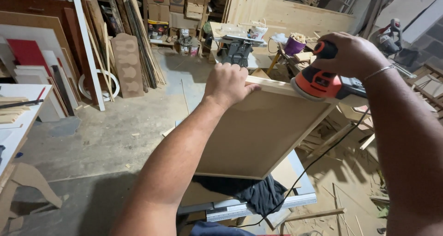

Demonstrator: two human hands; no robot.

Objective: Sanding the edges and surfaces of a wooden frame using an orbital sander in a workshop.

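A flat wooden panel with a raised frame (258, 134) stands tilted on its lower edge on a workbench (258, 207). My left hand (227, 84) grips the panel's top edge near its left corner. My right hand (353, 54) holds an orange and black electric sander (318, 83), whose pad rests on the panel's top edge toward the right corner. The sander's black cord (314, 162) hangs down across the panel's right side to the bench. A dark cloth (258, 192) lies under the panel's lower edge.
Boards and sheet offcuts (115, 47) lean against the left wall. A white table edge (18, 120) is at left. A table saw (237, 47), a purple bucket (294, 45) and cardboard boxes (184, 5) stand at the back. Wood scraps (341, 190) litter the floor at right.
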